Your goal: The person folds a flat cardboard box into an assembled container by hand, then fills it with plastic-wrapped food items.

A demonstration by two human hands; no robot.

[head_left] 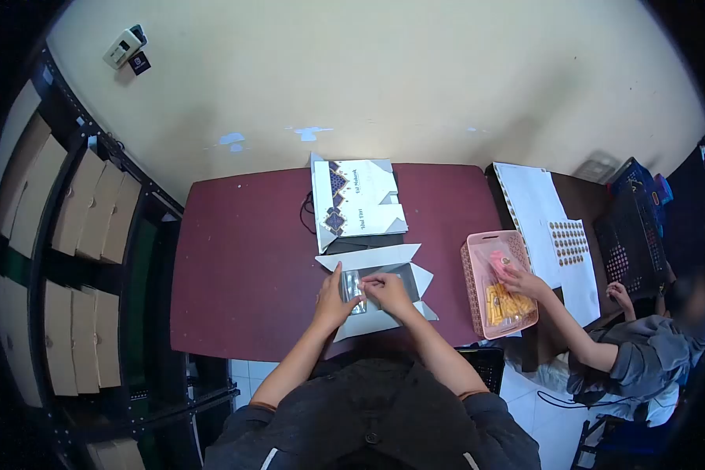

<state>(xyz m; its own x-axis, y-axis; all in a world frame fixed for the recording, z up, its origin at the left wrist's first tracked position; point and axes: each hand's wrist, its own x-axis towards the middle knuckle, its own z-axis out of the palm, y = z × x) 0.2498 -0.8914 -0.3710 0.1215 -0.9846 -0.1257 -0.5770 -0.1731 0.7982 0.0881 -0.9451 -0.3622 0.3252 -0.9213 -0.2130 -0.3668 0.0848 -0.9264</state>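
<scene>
A clear, shiny cylindrical container (353, 292) lies over an open grey-white cardboard box (403, 254) whose flaps are spread. My left hand (334, 302) is closed around the container's left side and lower end. From the right, my right hand (389, 293) has its fingers bent together at the container's edge; exactly what the fingertips pinch is partly hidden. Just behind the box lies a stack of flat printed boxes (364, 196) with a dark blue pattern and gold trim.
A pink basket (469, 298) at the table's right holds yellow and pink packets (505, 304); another person's hand (525, 282) reaches into it. A sticker sheet (569, 242) lies beyond on white paper. Shelves with cardboard boxes (102, 207) stand left. The maroon table (243, 258) meets the wall.
</scene>
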